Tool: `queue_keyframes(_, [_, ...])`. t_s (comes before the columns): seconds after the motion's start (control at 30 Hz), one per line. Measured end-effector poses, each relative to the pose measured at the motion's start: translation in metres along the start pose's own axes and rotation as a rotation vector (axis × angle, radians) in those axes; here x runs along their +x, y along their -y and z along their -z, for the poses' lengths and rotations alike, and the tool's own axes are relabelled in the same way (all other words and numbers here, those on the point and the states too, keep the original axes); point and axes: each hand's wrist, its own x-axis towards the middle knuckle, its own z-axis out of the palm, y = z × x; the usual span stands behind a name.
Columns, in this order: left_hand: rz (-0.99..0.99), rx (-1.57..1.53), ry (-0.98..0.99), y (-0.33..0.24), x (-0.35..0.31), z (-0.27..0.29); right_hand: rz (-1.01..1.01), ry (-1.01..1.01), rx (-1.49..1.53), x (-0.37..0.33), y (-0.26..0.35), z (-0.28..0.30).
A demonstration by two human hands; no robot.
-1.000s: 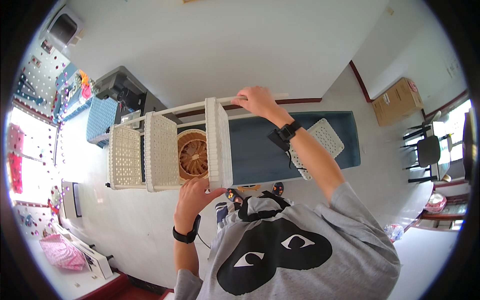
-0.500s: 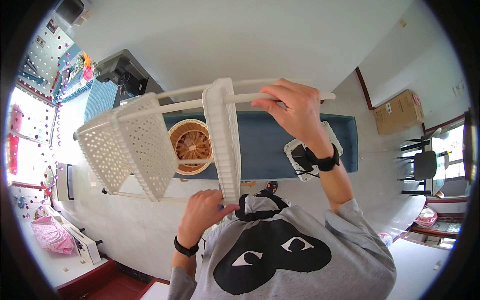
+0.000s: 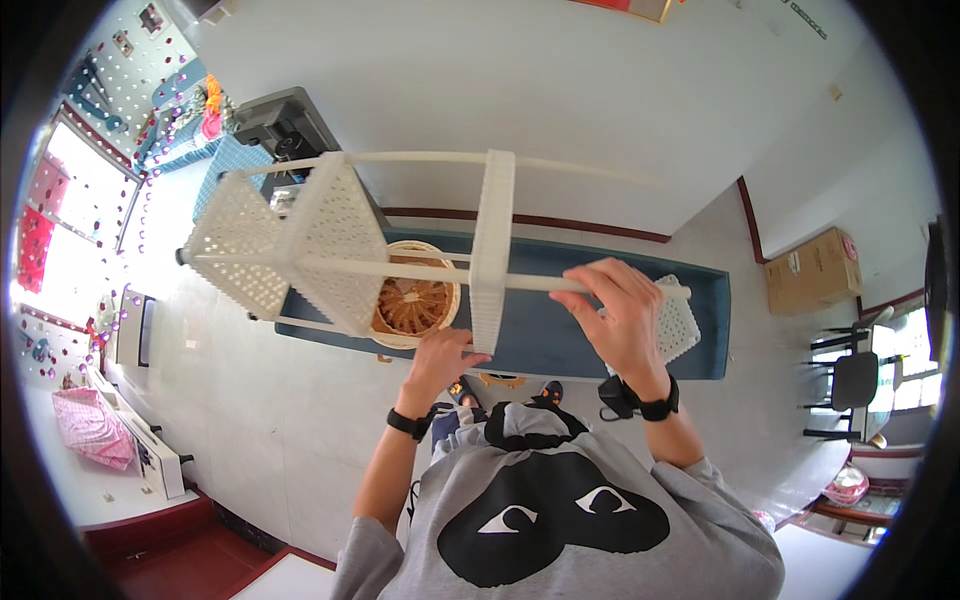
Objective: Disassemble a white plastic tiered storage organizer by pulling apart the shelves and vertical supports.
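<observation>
A white plastic shelf rack lies on its side in the air over a blue table [image 3: 580, 345]. It has perforated shelves, one of them a lattice shelf [image 3: 335, 245], joined by thin poles. My left hand [image 3: 437, 362] grips the near lower edge of the rack's rightmost shelf [image 3: 492, 250]. Closed around a white pole [image 3: 535, 284] right of that shelf is my right hand [image 3: 622, 315]. Beyond my right hand, a separate white perforated shelf [image 3: 680, 320] rests on the table, partly hidden. A round wicker basket [image 3: 418, 305] stands on the table behind the rack.
A dark grey machine [image 3: 285, 125] stands behind the rack's left end, by the wall. At far right are a cardboard box [image 3: 815, 270] and a black chair [image 3: 853, 380]. White drawers [image 3: 160, 455] stand at lower left. My feet are just below the table's front edge.
The rack has shifted right and turned, its near pole coming down toward me. My right hand has moved down with the pole; my left hand has gone up and right with the shelf edge.
</observation>
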Motion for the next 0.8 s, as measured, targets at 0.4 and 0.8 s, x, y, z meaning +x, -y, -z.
queue_keyframes(0.4, [-0.022, 0.108, -0.122, 0.054, 0.002, -0.037, -0.086, 0.167, 0.068, -0.015, 0.013, -0.020])
queue_keyframes(0.8, [0.141, 0.253, -0.302, 0.043, -0.024, -0.013, -0.240, 0.339, 0.129, -0.027, -0.005, -0.037])
